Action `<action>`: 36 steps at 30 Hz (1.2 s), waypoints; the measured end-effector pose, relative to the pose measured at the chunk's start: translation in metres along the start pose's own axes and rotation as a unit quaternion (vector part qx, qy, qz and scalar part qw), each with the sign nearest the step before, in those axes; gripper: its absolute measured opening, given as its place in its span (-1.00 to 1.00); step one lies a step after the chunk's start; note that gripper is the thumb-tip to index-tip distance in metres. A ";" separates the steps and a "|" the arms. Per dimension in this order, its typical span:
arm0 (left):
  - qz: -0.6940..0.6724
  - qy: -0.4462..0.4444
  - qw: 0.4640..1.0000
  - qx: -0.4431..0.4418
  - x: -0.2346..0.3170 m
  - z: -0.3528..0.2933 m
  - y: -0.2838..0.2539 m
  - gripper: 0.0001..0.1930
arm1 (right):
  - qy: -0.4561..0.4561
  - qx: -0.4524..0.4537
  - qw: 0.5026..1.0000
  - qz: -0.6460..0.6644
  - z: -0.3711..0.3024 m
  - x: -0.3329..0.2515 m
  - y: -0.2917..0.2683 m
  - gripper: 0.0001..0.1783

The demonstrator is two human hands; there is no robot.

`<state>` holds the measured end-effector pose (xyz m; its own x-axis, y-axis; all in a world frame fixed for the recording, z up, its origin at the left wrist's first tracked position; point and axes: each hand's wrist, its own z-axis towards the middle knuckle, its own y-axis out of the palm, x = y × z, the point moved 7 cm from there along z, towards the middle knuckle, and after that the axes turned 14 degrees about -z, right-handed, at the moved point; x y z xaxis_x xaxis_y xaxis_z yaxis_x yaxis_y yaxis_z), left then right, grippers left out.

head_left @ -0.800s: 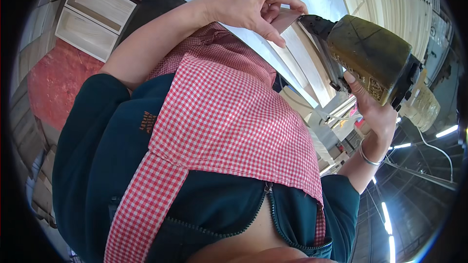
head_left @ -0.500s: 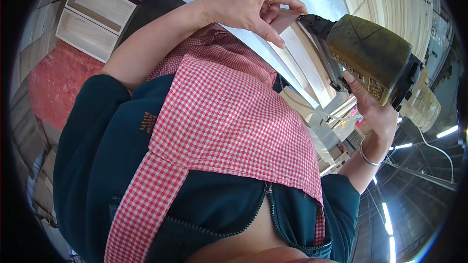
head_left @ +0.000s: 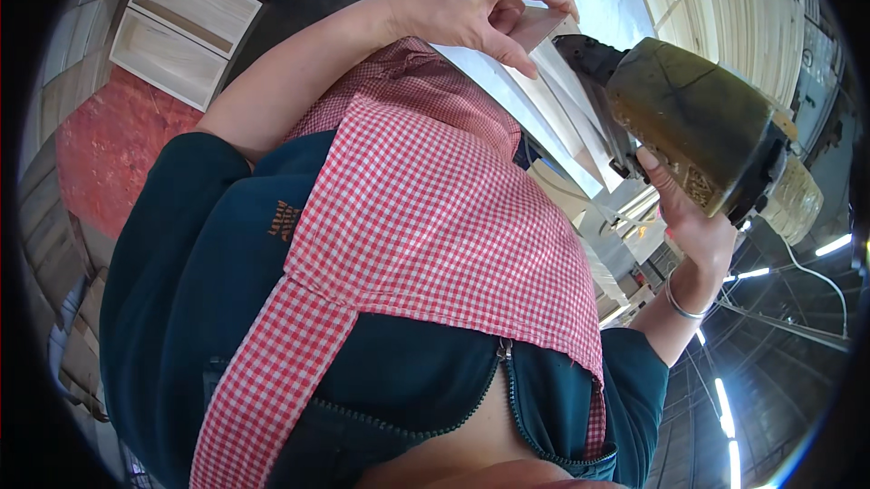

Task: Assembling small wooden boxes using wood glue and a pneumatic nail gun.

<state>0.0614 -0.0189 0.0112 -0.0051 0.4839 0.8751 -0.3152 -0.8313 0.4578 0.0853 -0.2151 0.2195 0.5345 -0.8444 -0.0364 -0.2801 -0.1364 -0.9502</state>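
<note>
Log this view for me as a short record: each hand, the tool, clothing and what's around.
Left hand: thumb and fingers on the end of a wooden piece
Right hand: gripping a yellow-brown tool; thumb on its side, other fingers hidden
Tool nose: black, close to the wooden piece; contact unclear
Clothing: red-and-white checked apron over dark teal top
Nearby: two open pale wood compartments, upper left; stacked pale wood, upper right

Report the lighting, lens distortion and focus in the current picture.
Head view: strip lamps glare white against the dark roof at lower right, with a bluish flare near the rim; head view: black corners, and the stacked wooden boards bow along the curved edge; head view: the nail gun and left hand look reasonably sharp.
</note>
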 end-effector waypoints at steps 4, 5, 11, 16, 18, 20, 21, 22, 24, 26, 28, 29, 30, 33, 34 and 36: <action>0.007 0.011 1.000 0.005 -0.003 0.003 -0.001 -0.26 | -0.079 0.054 0.995 -0.036 0.008 -0.016 -0.004 -0.61; 0.011 0.015 1.000 0.007 -0.003 0.003 -0.001 -0.25 | -0.105 0.073 0.991 -0.047 0.009 -0.019 -0.007 -0.62; 0.155 0.122 0.980 -0.012 -0.001 -0.005 0.005 -0.21 | -0.087 0.034 0.993 -0.070 0.000 -0.009 0.009 -0.59; 0.363 0.127 0.923 0.029 -0.005 -0.009 0.019 -0.22 | -0.090 0.039 0.993 -0.061 -0.004 -0.008 0.008 -0.54; 0.424 0.157 0.888 0.081 -0.007 -0.010 0.025 -0.25 | -0.108 0.055 0.991 -0.048 -0.005 -0.011 0.005 -0.51; 0.482 0.186 0.846 0.132 -0.006 -0.011 0.029 -0.28 | -0.124 0.071 0.989 -0.036 -0.006 -0.014 0.002 -0.47; 0.483 0.186 0.846 0.131 -0.007 -0.011 0.030 -0.28 | -0.124 0.072 0.989 -0.035 -0.006 -0.015 0.002 -0.47; 0.486 0.183 0.844 0.134 -0.008 -0.011 0.031 -0.30 | -0.134 0.074 0.987 -0.040 -0.006 -0.018 0.001 -0.46; 0.493 0.177 0.840 0.141 -0.010 -0.010 0.031 -0.34 | -0.154 0.079 0.984 -0.048 -0.006 -0.024 0.000 -0.42; 0.496 0.173 0.838 0.145 -0.011 -0.010 0.032 -0.36 | -0.164 0.081 0.982 -0.052 -0.006 -0.026 0.000 -0.40; 0.508 0.166 0.832 0.148 -0.014 -0.009 0.032 -0.38 | -0.160 0.082 0.983 -0.047 -0.006 -0.025 0.000 -0.37; 0.513 0.162 0.829 0.149 -0.015 -0.009 0.033 -0.38 | -0.158 0.082 0.983 -0.045 -0.006 -0.024 0.000 -0.35; 0.519 0.159 0.826 0.151 -0.016 -0.009 0.032 -0.39 | -0.157 0.082 0.983 -0.043 -0.006 -0.024 0.001 -0.33; 0.525 0.152 0.823 0.154 -0.015 -0.010 0.033 -0.41 | -0.161 0.066 0.983 -0.052 -0.005 -0.022 0.002 -0.32; 0.529 0.149 0.821 0.156 -0.015 -0.010 0.033 -0.42 | -0.163 0.057 0.983 -0.056 -0.004 -0.021 0.003 -0.31; 0.532 0.146 0.819 0.157 -0.015 -0.010 0.033 -0.43 | -0.165 0.049 0.983 -0.061 -0.004 -0.019 0.004 -0.30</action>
<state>0.0413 -0.0509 0.0121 -0.3591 -0.5536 0.7514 0.2749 -0.8321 -0.4817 0.0709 -0.2017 0.2176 0.7934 -0.6087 -0.0039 -0.1292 -0.1622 -0.9783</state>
